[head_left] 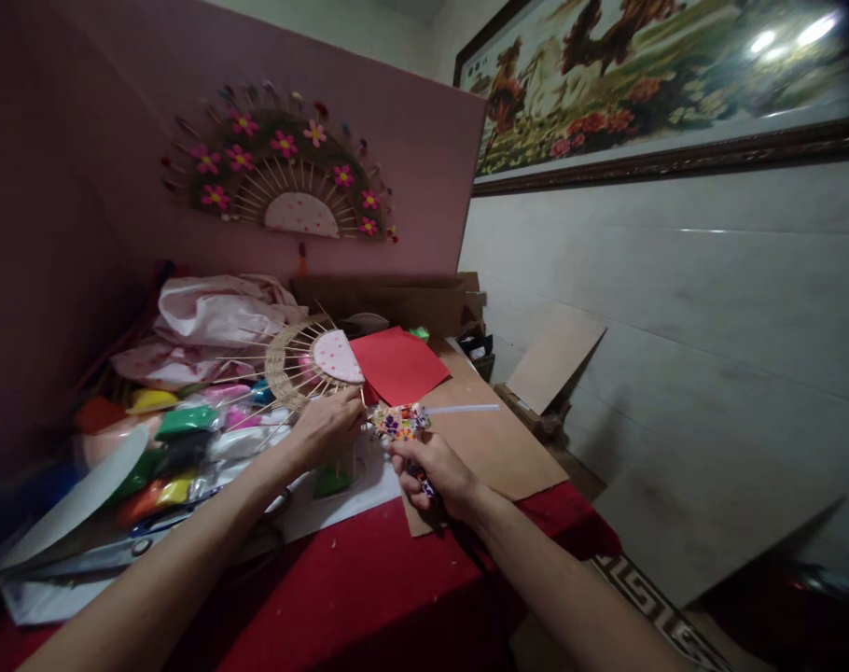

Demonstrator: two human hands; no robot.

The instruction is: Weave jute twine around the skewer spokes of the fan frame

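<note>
My right hand [431, 467] is wrapped around the grip of a flower-patterned hot glue gun [400, 422]. A pale glue stick [466, 409] sticks out of its back end, to the right. With closed fingers, my left hand [330, 425] holds the lower edge of a half-round fan [277, 369] made of thin sticks. Twine is wound across the sticks, and a white half-disc with pink dots [337, 357] sits at the fan's centre. The gun's nozzle points left at the fan's edge, close by my left fingertips. Whether it touches is hidden.
Red paper [400, 369] and a brown cardboard sheet [494, 448] lie on the red-covered table [340, 597]. Several colourful clay packets [187, 422] and large scissors [109, 557] are at left, below pink cloth [221, 313]. A flowered fan [285, 173] hangs on the pink panel.
</note>
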